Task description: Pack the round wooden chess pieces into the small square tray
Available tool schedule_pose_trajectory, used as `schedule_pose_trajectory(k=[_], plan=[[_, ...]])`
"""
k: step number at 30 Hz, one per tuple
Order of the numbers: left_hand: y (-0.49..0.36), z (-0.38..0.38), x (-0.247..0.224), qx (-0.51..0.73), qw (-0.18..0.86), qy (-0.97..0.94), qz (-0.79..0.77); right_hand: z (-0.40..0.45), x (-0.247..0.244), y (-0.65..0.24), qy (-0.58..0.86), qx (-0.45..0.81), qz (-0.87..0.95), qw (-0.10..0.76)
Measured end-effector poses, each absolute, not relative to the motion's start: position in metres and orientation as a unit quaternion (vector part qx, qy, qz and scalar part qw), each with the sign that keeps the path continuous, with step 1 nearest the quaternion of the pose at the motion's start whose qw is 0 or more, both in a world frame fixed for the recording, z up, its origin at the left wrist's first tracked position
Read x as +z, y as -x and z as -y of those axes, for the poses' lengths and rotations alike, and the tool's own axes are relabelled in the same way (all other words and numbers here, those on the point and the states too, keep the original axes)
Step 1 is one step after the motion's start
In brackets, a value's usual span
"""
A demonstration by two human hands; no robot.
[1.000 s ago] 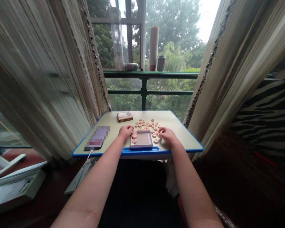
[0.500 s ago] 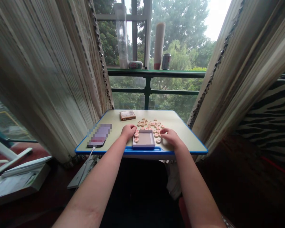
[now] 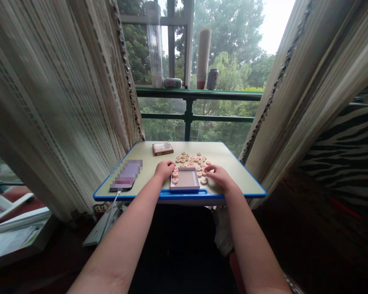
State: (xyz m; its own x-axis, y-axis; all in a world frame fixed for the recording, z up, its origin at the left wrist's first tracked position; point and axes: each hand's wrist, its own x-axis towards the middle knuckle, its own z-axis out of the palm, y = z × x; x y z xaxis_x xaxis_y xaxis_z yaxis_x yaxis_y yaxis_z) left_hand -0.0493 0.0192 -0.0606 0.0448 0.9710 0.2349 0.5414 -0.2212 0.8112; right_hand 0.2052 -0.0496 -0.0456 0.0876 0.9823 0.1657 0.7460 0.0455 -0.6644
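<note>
An open shallow box sits at the table's front edge, with three round pieces in a column along its left side. My left hand is at the box's upper left corner, fingers bent together beside the top piece; whether it grips anything is too small to tell. To the right of the box, my right hand has its fingertips by a round piece, and contact is unclear. Several more round pieces with red or dark marks lie scattered behind the box. Another piece lies right of it.
A flat brown box lies at the table's back left. A phone with a white cable lies at the left. The table has a blue rim. Cups and cans stand on the ledge behind.
The whole view has shifted slightly. Both hands stay nearly in place, with the right fingers a little changed in pose. The pieces in the box look the same.
</note>
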Motion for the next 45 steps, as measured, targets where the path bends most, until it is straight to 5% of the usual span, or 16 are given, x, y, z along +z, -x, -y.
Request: schedule_pose_trajectory(k=[19, 32, 45], plan=[[0.049, -0.01, -0.051, 0.382, 0.241, -0.692, -0.564, 0.052, -0.042, -0.202, 0.694, 0.119, 0.653, 0.278], [0.048, -0.01, -0.049, 0.36, 0.241, -0.694, -0.575, 0.047, -0.047, -0.206, 0.671, 0.113, 0.645, 0.348], [0.048, -0.012, -0.053, 0.375, 0.245, -0.692, -0.566, 0.043, -0.046, -0.191, 0.693, -0.025, 0.68, 0.237]])
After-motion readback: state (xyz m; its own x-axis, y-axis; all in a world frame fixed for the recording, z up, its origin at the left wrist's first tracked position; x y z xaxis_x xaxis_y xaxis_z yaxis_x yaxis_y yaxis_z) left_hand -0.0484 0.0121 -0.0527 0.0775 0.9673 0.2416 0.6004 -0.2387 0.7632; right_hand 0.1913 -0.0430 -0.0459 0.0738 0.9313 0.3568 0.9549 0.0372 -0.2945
